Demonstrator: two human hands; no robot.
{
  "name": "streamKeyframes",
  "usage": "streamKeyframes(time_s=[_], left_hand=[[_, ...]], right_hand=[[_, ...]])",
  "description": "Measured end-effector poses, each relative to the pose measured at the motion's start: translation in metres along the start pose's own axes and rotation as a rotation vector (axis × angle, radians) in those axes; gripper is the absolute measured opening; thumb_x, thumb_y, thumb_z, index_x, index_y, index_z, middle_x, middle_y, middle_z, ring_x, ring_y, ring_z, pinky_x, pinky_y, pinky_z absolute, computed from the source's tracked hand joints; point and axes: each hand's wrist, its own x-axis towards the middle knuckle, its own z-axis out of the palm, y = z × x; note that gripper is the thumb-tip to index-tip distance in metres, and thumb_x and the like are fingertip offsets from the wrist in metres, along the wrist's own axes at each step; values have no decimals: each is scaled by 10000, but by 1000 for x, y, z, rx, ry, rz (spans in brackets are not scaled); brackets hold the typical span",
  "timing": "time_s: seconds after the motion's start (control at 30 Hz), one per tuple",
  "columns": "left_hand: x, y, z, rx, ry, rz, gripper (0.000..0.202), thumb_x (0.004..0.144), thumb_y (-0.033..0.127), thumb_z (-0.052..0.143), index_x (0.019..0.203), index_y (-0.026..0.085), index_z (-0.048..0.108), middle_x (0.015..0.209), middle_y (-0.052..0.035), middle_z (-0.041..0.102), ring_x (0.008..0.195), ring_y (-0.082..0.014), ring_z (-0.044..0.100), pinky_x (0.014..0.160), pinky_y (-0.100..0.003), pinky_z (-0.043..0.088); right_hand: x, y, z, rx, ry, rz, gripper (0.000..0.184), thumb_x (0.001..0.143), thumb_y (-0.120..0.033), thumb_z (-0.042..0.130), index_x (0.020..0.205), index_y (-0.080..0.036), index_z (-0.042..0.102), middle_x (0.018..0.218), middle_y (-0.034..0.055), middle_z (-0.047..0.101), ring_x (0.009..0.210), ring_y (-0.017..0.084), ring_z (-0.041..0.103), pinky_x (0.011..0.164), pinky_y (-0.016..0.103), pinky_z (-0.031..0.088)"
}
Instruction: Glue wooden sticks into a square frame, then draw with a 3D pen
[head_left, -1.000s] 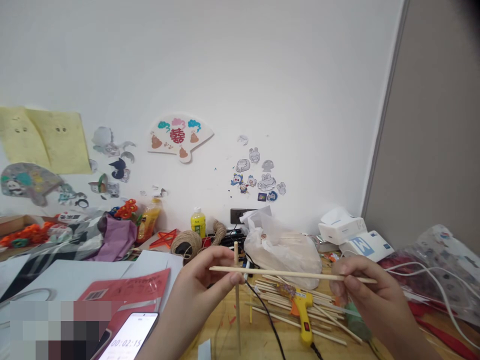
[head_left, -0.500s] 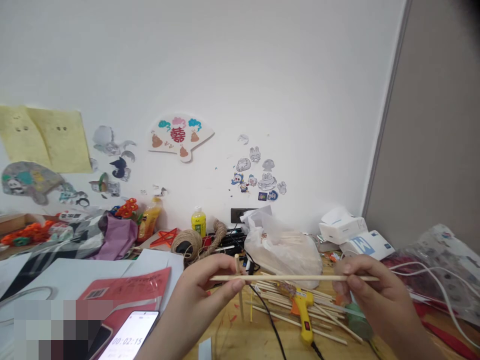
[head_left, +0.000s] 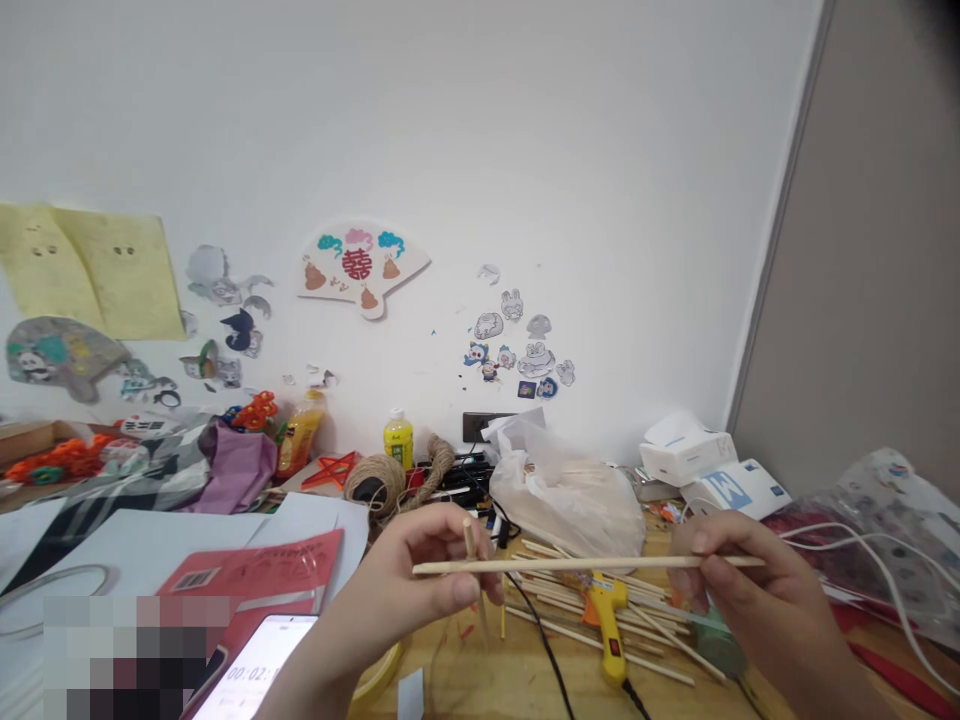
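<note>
A long thin wooden stick (head_left: 585, 565) is held nearly level across the front of the view. My right hand (head_left: 761, 580) pinches it near its right end, between thumb and fingers. At its left end it crosses a second wooden stick (head_left: 470, 540), which stands roughly upright and leans a little. My left hand (head_left: 427, 575) is closed around this crossing, thumb in front and fingers behind. Whether the two sticks are joined there, I cannot tell. Below them lies a yellow hot glue gun (head_left: 611, 625) among several loose wooden sticks (head_left: 652, 655) on the wooden table (head_left: 525, 690).
A phone (head_left: 259, 665) running a timer and a red packet (head_left: 255, 570) lie at left. Behind are a twine ball (head_left: 373, 485), a bottle (head_left: 398, 440), a plastic bag (head_left: 562, 500) and tissue packs (head_left: 686, 458). A black cable (head_left: 547, 650) crosses the table.
The long stick has dropped slightly, its left end most, and now tilts a little. My left thumb has come lower and away from it. A yellow ring shows below my left hand.
</note>
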Motion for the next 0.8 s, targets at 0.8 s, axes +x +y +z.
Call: streamKeyframes(time_s=[0.8], left_hand=[[5, 8, 15, 389, 125, 114, 196, 819, 284, 604, 730, 172, 739, 697, -58, 731, 684, -172, 666, 656, -259, 514]], right_hand=[[3, -8, 3, 96, 125, 93, 169, 769, -398, 700, 749, -243, 636, 516, -4, 578, 451, 122, 511, 411, 215, 417]])
